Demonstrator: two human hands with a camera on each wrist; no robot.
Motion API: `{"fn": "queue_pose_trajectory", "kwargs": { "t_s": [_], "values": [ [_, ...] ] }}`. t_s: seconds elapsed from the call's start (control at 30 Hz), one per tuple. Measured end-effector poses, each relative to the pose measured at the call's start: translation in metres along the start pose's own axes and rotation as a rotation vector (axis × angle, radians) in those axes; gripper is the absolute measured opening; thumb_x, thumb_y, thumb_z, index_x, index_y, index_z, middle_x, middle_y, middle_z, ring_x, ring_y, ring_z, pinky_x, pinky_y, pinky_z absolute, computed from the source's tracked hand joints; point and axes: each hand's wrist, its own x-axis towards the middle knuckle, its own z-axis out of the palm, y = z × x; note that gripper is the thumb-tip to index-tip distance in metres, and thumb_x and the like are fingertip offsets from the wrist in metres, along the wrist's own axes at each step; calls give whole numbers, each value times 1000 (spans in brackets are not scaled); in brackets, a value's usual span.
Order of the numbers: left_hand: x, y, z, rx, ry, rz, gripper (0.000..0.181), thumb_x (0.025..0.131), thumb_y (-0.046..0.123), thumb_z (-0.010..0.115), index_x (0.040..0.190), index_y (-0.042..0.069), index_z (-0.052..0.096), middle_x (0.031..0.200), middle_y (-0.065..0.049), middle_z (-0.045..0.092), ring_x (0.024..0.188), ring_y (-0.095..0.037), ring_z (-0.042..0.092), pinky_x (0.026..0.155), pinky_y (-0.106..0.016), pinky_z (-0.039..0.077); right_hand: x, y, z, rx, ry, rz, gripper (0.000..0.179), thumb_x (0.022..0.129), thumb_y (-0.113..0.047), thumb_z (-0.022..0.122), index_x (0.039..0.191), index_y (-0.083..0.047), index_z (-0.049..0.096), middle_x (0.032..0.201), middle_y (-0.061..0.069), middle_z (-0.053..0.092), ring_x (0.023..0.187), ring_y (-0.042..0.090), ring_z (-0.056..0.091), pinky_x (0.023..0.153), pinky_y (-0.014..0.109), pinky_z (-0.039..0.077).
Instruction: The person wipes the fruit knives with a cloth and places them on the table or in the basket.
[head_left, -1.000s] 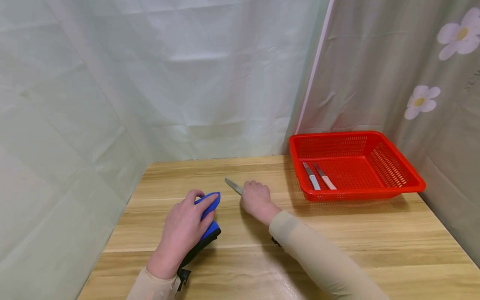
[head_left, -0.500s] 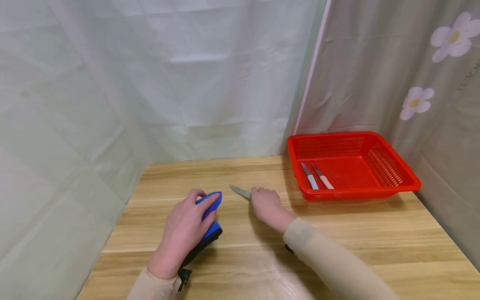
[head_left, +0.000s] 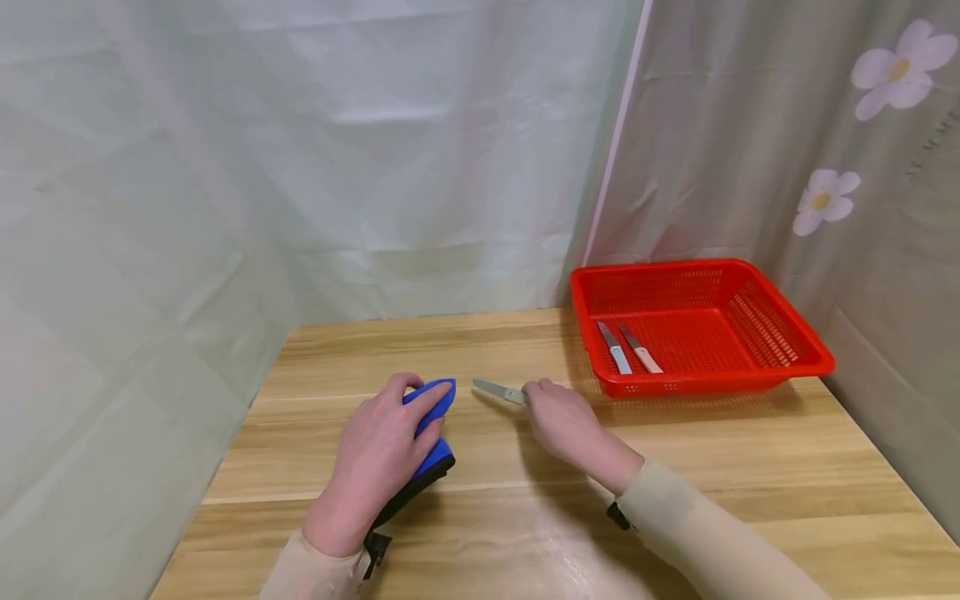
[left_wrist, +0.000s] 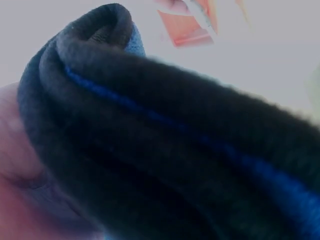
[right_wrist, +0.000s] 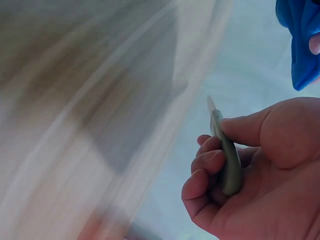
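My left hand (head_left: 382,437) grips a folded cloth (head_left: 435,454), blue on one side and black on the other. In the left wrist view the cloth's dark folds (left_wrist: 150,130) fill most of the frame. My right hand (head_left: 566,421) holds a small knife (head_left: 498,391) by its grey-green handle, blade pointing left toward the cloth. Fingers curl round the handle (right_wrist: 231,167) in the right wrist view, the thumb lying along it. Between blade tip and cloth there is a small gap in the head view.
A red plastic basket (head_left: 705,383) stands at the back right of the wooden table (head_left: 480,525). Inside, at its left, lie a knife with a light blue handle (head_left: 619,359) and one with a pink handle (head_left: 647,360). Pale curtains (head_left: 420,167) hang behind and at both sides.
My right hand has moved right and slightly nearer with the knife, whose blade now lies flatter and farther from the curtain. The left hand keeps its grip on the cloth, almost still.
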Motion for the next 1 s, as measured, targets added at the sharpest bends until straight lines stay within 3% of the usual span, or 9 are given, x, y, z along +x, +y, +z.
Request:
{"fn": "queue_pose_trajectory", "kwargs": {
  "t_s": [0.2, 0.47, 0.7, 1.0],
  "values": [
    [4, 10, 2, -10, 5, 50, 42, 97, 25, 87, 138, 19, 79, 127, -15, 67, 80, -33, 70, 70, -50, 61, -9, -1, -8, 34, 69, 14, 18, 102, -13, 82, 112, -2, 73, 84, 3, 60, 68, 19, 52, 59, 35, 48],
    [7, 22, 8, -26, 4, 120, 44, 98, 29, 87, 141, 23, 79, 127, -13, 68, 90, -31, 74, 72, -47, 62, -25, -4, -16, 46, 161, -40, 19, 98, -11, 86, 112, -3, 75, 85, 0, 62, 68, 15, 52, 57, 29, 45],
    [11, 36, 12, -27, -20, 154, 44, 98, 32, 87, 140, 23, 79, 127, -15, 68, 97, -33, 76, 76, -47, 64, -37, -8, -23, 64, 195, -66, 19, 97, -12, 87, 112, -6, 76, 86, -2, 61, 66, 13, 52, 54, 28, 44],
    [14, 46, 17, -21, 25, 243, 41, 95, 27, 89, 135, 22, 81, 122, -15, 69, 94, -31, 75, 74, -46, 62, -48, -10, -25, 84, 175, -33, 23, 97, -14, 88, 116, -8, 76, 90, -3, 63, 70, 12, 52, 59, 26, 47]
  ]
}}
